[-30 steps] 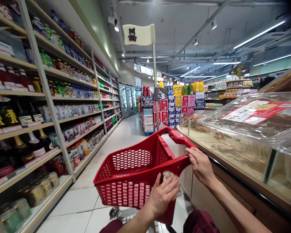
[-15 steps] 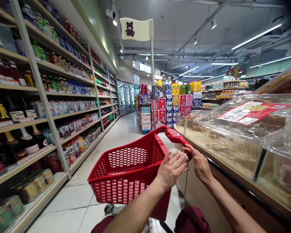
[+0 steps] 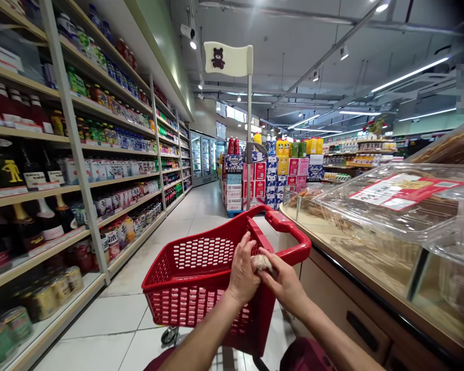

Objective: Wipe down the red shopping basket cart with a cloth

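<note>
Your left hand (image 3: 243,272) and right hand (image 3: 286,284) both pinch a small pale wad (image 3: 261,263) in the middle of the frame, over the red cart (image 3: 201,278). It sits right between your fingers (round, no long side), and both hands are just as near.

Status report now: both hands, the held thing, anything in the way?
Left hand and right hand both grip small pale round lump. Lump above rear rim of red plastic shopping cart. Nothing between hands and cart.
</note>
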The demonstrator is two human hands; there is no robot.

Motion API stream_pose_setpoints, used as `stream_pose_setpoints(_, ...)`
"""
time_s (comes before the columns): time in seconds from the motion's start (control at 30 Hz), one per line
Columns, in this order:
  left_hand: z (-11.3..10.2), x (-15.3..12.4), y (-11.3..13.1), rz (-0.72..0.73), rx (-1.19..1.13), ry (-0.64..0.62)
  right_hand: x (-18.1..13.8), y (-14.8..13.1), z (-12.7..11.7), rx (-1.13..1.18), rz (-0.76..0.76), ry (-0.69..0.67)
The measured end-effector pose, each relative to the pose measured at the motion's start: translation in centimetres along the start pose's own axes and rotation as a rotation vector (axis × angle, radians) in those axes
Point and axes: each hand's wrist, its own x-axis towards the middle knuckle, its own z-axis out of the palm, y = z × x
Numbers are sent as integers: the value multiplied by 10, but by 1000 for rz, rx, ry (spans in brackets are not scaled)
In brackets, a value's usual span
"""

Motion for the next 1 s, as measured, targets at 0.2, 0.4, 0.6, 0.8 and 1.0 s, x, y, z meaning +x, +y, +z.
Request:
stream_pose_setpoints(0.2,-41,-39,-56,-393,308,-341,19,55,-44,-522,-26,254)
stream_pose_setpoints(0.4,-38,-57,-73,-397,346,-352,-7,53,28,-651,-270,-81)
stream_pose_setpoints(0.6,-34,-57,-72,-399,317,-339,8,85,-34,-839,-98,141)
stream_pose_setpoints(0.8,-35,-60,-71,-398,317,-359,-8,54,26,-738,-297,-63)
stream_pose_setpoints(1.0,-40,-63,-68,-399,293,-379,-4,68,-9,-838,-91,78)
